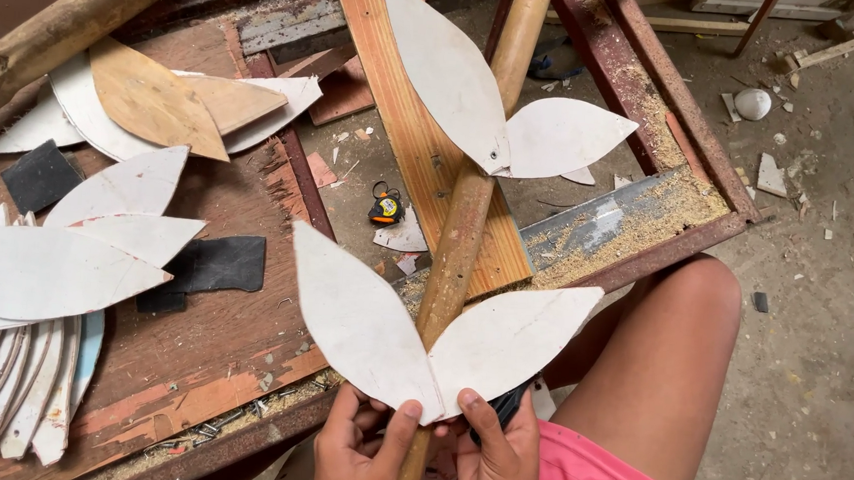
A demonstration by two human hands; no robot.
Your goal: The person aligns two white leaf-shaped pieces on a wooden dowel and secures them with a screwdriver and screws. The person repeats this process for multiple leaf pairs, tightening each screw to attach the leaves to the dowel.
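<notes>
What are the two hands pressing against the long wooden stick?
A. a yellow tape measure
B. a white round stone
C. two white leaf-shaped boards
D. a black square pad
C: the left hand and right hand pinch two white leaf-shaped boards where they meet on the long wooden stick.

Soft, even daylight fills the frame, bright but without hard glare. The white leaf-shaped cutouts [50,271] at the left are the brightest areas, yet keep their surface marks. Shadows are faint and diffuse, darkest in the open gap below the surface [213,346]. Focus is sharp throughout; straight edges bow slightly toward the corners of the frame.
</notes>
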